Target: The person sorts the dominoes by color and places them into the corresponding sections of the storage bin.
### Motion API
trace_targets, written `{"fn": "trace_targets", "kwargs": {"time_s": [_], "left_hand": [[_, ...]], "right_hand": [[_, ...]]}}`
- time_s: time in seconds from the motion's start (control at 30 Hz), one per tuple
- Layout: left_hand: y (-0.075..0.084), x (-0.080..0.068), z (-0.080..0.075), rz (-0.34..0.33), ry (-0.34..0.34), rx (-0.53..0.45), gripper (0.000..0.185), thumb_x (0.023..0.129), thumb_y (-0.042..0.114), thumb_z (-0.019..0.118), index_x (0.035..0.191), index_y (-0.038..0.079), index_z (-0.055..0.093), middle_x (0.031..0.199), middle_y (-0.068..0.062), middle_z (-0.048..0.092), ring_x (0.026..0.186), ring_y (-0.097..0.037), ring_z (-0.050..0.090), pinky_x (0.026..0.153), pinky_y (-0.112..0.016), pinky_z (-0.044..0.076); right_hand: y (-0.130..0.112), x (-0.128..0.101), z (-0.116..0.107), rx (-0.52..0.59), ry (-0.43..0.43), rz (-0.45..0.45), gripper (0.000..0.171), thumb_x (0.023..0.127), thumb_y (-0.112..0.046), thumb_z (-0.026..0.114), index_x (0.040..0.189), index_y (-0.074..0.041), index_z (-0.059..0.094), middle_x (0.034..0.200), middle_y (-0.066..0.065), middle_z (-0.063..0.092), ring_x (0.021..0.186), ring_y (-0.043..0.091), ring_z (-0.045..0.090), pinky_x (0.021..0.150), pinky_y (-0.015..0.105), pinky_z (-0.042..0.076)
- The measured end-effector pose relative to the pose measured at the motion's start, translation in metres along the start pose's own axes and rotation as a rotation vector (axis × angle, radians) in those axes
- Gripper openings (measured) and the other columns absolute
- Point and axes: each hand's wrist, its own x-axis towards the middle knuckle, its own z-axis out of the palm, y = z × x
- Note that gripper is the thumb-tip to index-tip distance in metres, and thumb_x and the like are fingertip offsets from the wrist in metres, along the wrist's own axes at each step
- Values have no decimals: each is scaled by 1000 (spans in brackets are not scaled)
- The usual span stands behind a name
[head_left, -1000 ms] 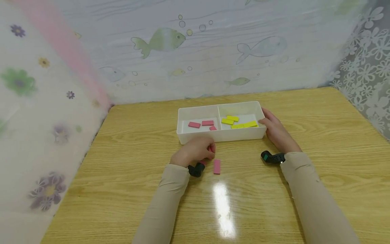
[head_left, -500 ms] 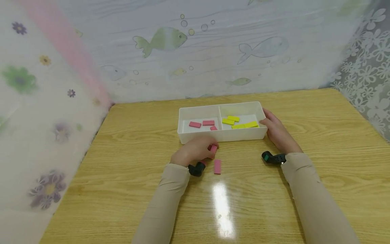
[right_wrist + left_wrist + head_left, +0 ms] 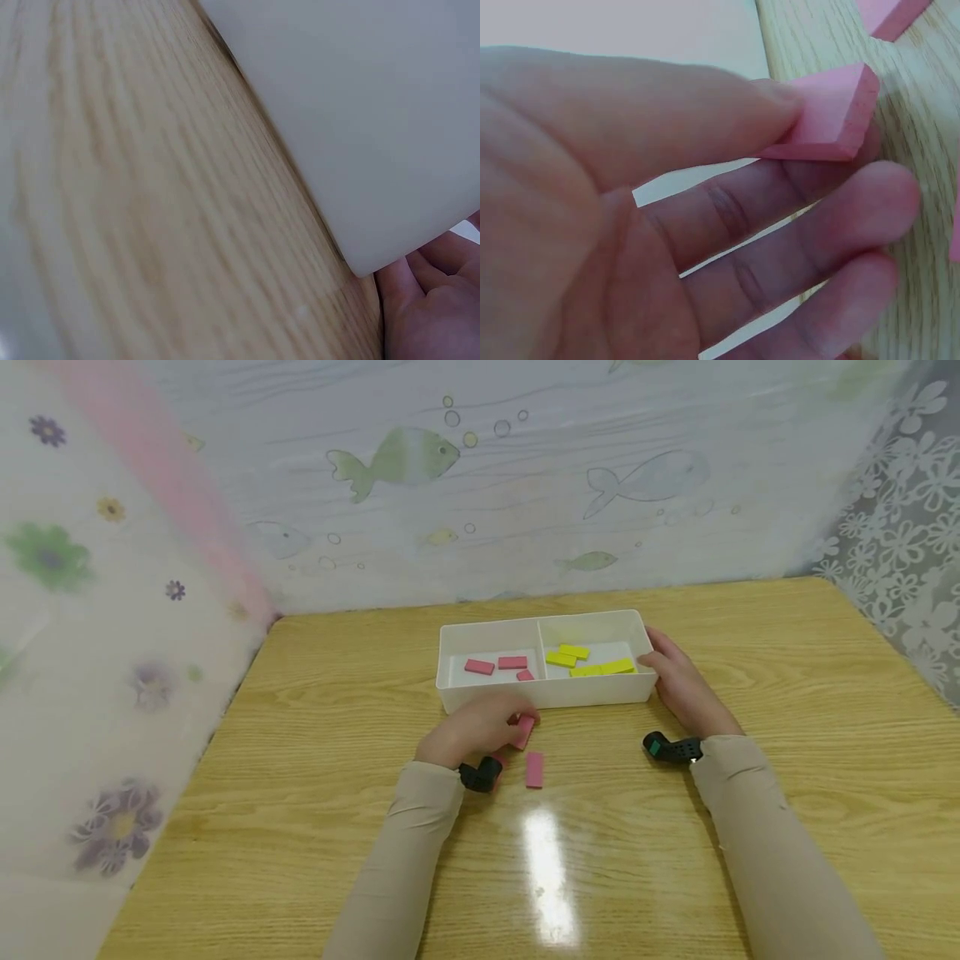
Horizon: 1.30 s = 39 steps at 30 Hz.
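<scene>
Pink block (image 3: 827, 111), I see, pinched by left hand (image 3: 480, 725), thumb over finger; white box (image 3: 588, 693) beyond fingertips, right hand (image 3: 686, 692) gripping its end.

Plain pink blocks (image 3: 479, 667) and bright yellow blocks (image 3: 617, 667) pop beside a solid white box (image 3: 592, 695) and a tan table (image 3: 300, 777) streaked with darker wood grain. Sleeves (image 3: 390, 868) are beige, wrist cameras (image 3: 482, 776) black (the right one shows a green patch (image 3: 655, 748)). Green and blue fish (image 3: 408, 456) print the pale backdrop (image 3: 517, 543); purple, orange and green flowers (image 3: 48, 557) dot the white left wall (image 3: 52, 693), banded pink; white blossoms (image 3: 918, 402) pattern gray at right.
</scene>
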Motion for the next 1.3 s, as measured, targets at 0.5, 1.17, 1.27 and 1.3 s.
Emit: {"fn": "trace_targets", "kwargs": {"time_s": [0.5, 1.17, 1.27, 1.3], "left_hand": [[1, 1, -3, -48, 80, -27, 24, 92, 24, 47, 113, 20, 58, 87, 6, 52, 80, -11, 47, 72, -26, 37], [-4, -7, -13, -19, 106, -165, 27, 92, 25, 44, 116, 24, 56, 86, 7, 54, 77, -10, 48, 70, -27, 40], [-4, -8, -14, -27, 113, -181, 26, 92, 26, 45, 115, 24, 56, 83, 6, 54, 72, -11, 47, 65, -27, 40], [-4, -9, -14, -32, 116, -199, 26, 92, 26, 45, 116, 25, 55, 82, 5, 54, 67, -12, 47, 62, -28, 40]], "right_hand": [[2, 0, -1, -8, 1, -6, 56, 95, -12, 35, 145, -18, 10, 148, -1, 7, 133, 15, 8, 105, 41, 10], [2, 1, -1, -19, -1, -6, 56, 95, -11, 34, 145, -17, 9, 149, -1, 5, 133, 15, 7, 105, 42, 9], [2, 0, -1, -22, 1, -5, 56, 95, -11, 34, 145, -17, 9, 149, -1, 6, 133, 15, 7, 105, 42, 9], [2, -1, -1, -23, 2, -3, 56, 95, -11, 34, 145, -17, 10, 148, -1, 6, 133, 15, 8, 105, 42, 10]]}}
